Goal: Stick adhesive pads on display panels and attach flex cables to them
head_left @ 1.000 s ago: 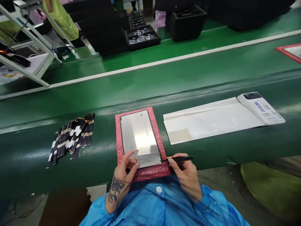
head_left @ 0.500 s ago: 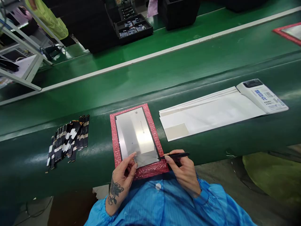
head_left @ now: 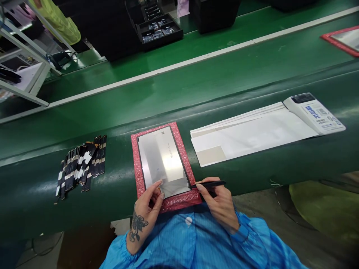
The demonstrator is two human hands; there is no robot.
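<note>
A silvery flat panel lies on a red bubble-wrap mat at the near edge of the green bench. My left hand, tattooed on its back, rests on the panel's near left corner with its fingers curled and the fingertips pressing the surface. My right hand is closed on black tweezers, whose tip touches the panel's near right corner.
A pile of black flex strips lies to the left. A stack of white sheets and a white device lie to the right. Black trays stand beyond the belt, a metal rack at far left, another red-framed panel at far right.
The view has shifted slightly; both hands stay at the panel's near corners, the tweezers' tip still at the right corner.
</note>
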